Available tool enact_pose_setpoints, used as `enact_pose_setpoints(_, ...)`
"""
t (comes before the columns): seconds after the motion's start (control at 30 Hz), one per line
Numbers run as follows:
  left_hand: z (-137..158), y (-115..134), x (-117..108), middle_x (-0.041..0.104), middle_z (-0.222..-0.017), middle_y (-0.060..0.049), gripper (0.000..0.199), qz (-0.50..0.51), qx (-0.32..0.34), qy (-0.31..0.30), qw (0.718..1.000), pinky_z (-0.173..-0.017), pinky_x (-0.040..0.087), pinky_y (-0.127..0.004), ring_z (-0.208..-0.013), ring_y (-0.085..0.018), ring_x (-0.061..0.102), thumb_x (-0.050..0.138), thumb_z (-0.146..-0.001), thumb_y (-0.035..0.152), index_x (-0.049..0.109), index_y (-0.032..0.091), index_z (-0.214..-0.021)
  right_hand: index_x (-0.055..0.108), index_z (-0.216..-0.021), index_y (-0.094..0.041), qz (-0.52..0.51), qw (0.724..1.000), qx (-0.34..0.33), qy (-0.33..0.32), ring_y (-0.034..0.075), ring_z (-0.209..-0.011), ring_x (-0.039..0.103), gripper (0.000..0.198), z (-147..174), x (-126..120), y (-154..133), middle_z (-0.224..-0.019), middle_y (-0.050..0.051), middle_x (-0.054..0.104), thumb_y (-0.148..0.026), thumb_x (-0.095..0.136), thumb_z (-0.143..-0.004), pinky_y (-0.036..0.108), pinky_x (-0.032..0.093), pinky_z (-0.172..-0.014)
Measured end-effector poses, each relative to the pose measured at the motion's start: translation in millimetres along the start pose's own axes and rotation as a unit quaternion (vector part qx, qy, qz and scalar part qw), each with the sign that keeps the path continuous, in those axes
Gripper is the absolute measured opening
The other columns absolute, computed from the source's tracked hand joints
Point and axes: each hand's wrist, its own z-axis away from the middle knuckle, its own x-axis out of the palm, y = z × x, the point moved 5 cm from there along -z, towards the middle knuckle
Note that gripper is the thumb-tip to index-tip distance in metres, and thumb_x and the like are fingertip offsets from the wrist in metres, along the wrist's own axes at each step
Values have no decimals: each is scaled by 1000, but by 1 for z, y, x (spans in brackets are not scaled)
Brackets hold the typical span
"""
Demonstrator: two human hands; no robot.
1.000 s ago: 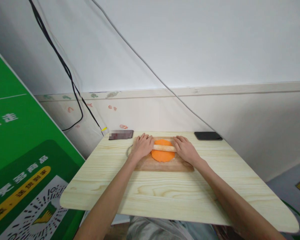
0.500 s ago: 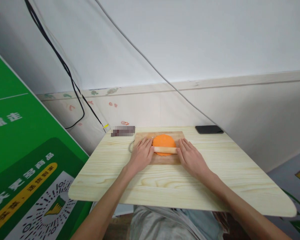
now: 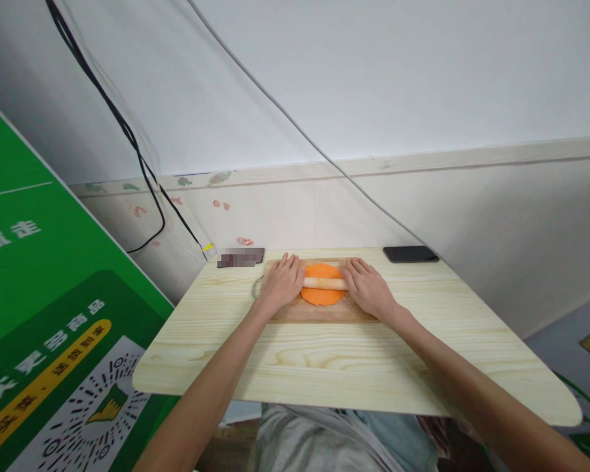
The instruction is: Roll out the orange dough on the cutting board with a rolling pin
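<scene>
A wooden rolling pin (image 3: 325, 284) lies across the middle of a flat orange round of dough (image 3: 323, 298). The dough rests on a wooden cutting board (image 3: 319, 316) with a metal ring at its left side. Over the pin's left end is my left hand (image 3: 284, 283), its fingers pointing away from me. My right hand (image 3: 368, 286) covers the other end in the same manner. Both palms hide the pin's ends, and only its middle shows between them.
The board lies on a pale wood-grain table (image 3: 319, 367). A black phone (image 3: 411, 254) is at the back right, and a dark blurred-out object (image 3: 240, 257) at the back left. Behind is a wall with hanging cables (image 3: 122, 121); a green printed panel (image 3: 54, 275) stands at left.
Both hands have moved the rolling pin away from me, from the near part of the dough to about its middle. More of the dough's near edge now shows.
</scene>
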Motion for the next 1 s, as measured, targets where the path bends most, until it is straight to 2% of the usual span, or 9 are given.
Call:
enact_pose_setpoints(0.07, -21, -6, 4, 55, -169, -19, 57, 4, -24, -31, 999, -137, 32, -51, -168, -32, 37, 27, -113, 30, 62, 8, -151, 58, -156, -11, 4, 999, 17, -29, 31, -152, 53, 58, -21, 6, 9, -158, 20, 64, -31, 24, -114, 50, 42, -125)
enact_pose_setpoints(0.17, -43, -15, 9, 48, -174, -18, 61, 22, -75, -53, 996, -138, 30, -47, -168, -32, 35, 32, -109, 30, 51, 6, -162, 52, -160, -6, 11, 995, 66, -71, 31, -151, 55, 58, -46, 13, 22, -160, 23, 62, -33, 30, -113, 45, 42, -124)
enact_pose_setpoints(0.23, -50, -18, 12, 45, -176, -16, 65, 30, -90, -56, 994, -138, 30, -46, -169, -31, 34, 35, -107, 28, 46, 6, -167, 56, -157, -6, 19, 994, 66, -90, 31, -152, 55, 56, -54, 15, 24, -164, 23, 58, -32, 32, -113, 43, 41, -125)
enact_pose_setpoints(0.3, -49, -19, 14, 47, -175, -16, 63, 34, -83, -46, 995, -138, 30, -47, -168, -30, 36, 34, -107, 27, 49, 8, -166, 63, -151, -9, 30, 994, 43, -99, 31, -152, 54, 53, -54, 14, 21, -167, 21, 56, -29, 32, -113, 43, 41, -126)
enact_pose_setpoints(0.47, -21, -9, 8, 67, -158, -15, 50, 35, -3, 22, 999, -136, 34, -55, -159, -28, 51, 36, -111, 29, 64, 17, -151, 68, -144, -6, 34, 999, -16, -33, 33, -150, 56, 54, -23, 3, 7, -160, 24, 62, -22, 28, -111, 50, 40, -128)
enact_pose_setpoints(0.6, 12, 4, -3, 68, -157, -12, 52, 29, 48, 64, 996, -138, 35, -49, -153, -24, 57, 29, -114, 30, 67, 18, -147, 64, -152, -9, -2, 1000, -5, 26, 35, -155, 51, 59, 11, -1, -3, -158, 23, 63, -32, 27, -113, 56, 44, -126)
enact_pose_setpoints(0.67, 29, 9, -8, 68, -157, -11, 55, 32, 41, 70, 996, -137, 37, -50, -156, -26, 55, 27, -115, 33, 67, 16, -149, 58, -160, -8, -17, 998, -5, 53, 36, -159, 47, 63, 27, -2, -9, -161, 23, 61, -36, 25, -113, 59, 44, -127)
enact_pose_setpoints(0.83, 65, 18, -14, 60, -166, -11, 58, 52, 31, 78, 995, -135, 40, -53, -163, -28, 45, 28, -117, 40, 58, 15, -160, 55, -161, 1, -29, 996, -9, 87, 36, -163, 42, 68, 61, -1, -22, -167, 27, 54, -41, 25, -116, 55, 42, -131)
enact_pose_setpoints(1.0, 81, 23, -18, 61, -164, -11, 56, 61, 38, 88, 994, -135, 42, -52, -161, -27, 49, 33, -117, 43, 61, 17, -157, 50, -166, -3, -24, 992, -30, 121, 36, -165, 40, 64, 84, -8, -30, -169, 24, 52, -40, 30, -117, 56, 43, -131)
